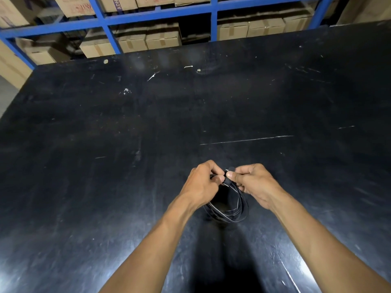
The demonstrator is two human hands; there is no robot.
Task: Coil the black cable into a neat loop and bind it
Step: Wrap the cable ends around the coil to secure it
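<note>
Nearest us, our two bare forearms reach in from the near edge over the black table [105,187], its scuffed top catching glare on both near sides. Between the wrists hangs the black cable [229,210], already gathered into a loop of several turns; the loop's lower arc sits just above or on the tabletop, and we cannot tell which. A pale strand or highlight runs along some of the turns.

Just beyond, our left hand [202,182] is curled closed on the top of the loop from the left, its thumb pressed down on the bundled strands. Our right hand [252,182] is likewise closed, thumb and forefinger pinched on the same spot from the right, so the two thumbs nearly meet. A short dark piece [229,176] stands up between the fingertips at that point; whether it is a tie or the cable's end we cannot tell.

Farther off, the table bears long pale scratches [246,140] to the right and small light scraps [126,90] toward the far left. Past the far edge stands a blue rack [214,20] holding cardboard boxes [163,40]
</note>
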